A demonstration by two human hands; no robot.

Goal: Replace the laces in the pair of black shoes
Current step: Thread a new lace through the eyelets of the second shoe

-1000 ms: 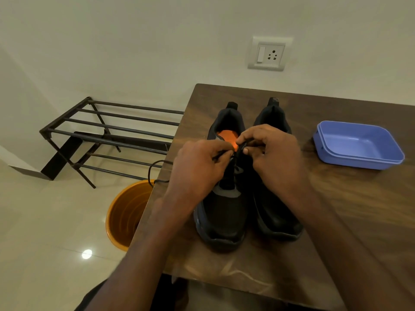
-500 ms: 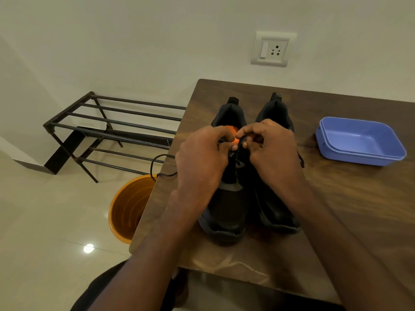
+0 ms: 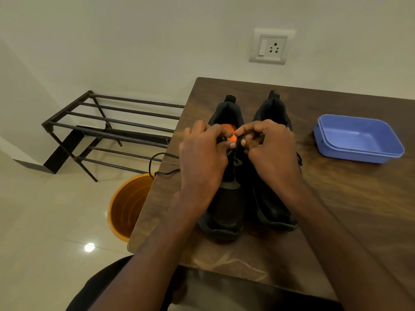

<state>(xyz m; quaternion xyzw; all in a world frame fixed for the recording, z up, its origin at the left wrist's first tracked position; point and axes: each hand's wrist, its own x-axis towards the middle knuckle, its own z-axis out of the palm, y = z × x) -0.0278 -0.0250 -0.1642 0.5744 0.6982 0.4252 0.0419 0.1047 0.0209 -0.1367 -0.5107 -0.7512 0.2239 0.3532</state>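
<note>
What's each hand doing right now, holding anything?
Left hand: fingers curled, pinching the black lace at the left shoe top.
Right hand: fingers curled, pinching the same lace.

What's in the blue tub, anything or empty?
Empty. The blue tub sits upright on the table to the right of the shoes, and its whole inner floor shows bare, with nothing lying in it.

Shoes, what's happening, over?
Both hands, left and right, pinching the lace at the left shoe. Loose lace end hangs off the table edge. Nothing blocking.
</note>
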